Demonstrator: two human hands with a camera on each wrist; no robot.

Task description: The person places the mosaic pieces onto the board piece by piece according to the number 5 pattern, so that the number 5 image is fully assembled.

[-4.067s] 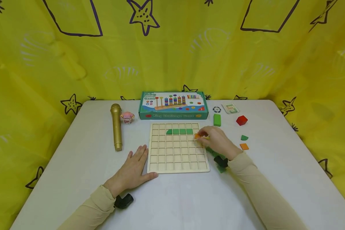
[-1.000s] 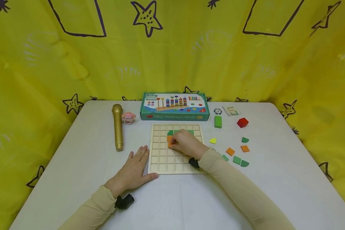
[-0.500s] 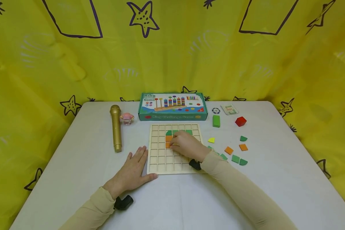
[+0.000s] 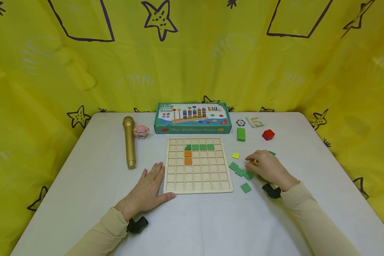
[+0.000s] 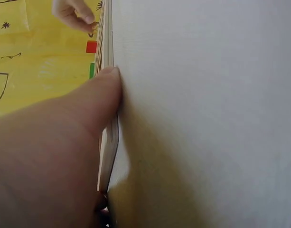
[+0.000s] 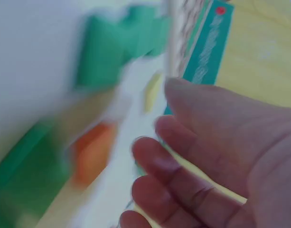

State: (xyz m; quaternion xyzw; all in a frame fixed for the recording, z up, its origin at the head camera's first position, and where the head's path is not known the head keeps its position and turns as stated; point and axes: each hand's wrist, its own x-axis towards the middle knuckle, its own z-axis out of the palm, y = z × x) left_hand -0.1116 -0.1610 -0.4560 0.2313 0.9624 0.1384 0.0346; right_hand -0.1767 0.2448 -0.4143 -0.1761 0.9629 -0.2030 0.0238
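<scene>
My left hand (image 4: 145,190) lies flat on the table at the lower left corner of the wooden grid board (image 4: 179,177), its thumb along the board's edge. The board's upper rows hold a line of green tiles (image 4: 203,147) that starts with a rounded corner piece, and two orange tiles (image 4: 187,157) below that corner. Right of the board my right hand (image 4: 268,169) hovers over loose tiles, fingers loosely bent with nothing between them. In the right wrist view, an orange tile (image 6: 93,152) lies just beyond the fingertips. Several green tiles (image 4: 233,166) lie left of this hand.
A yellow quarter-round tile (image 4: 235,155), a green block (image 4: 241,134) and a red block (image 4: 268,134) lie on the right. Behind the board stands a game box (image 4: 192,119). A gold microphone (image 4: 129,142) and a pink figurine (image 4: 142,131) are on the left.
An orange piece went from my right hand onto the board, and two orange tiles now sit under the green corner. The right hand then moved right to the loose tiles. The left hand stayed put.
</scene>
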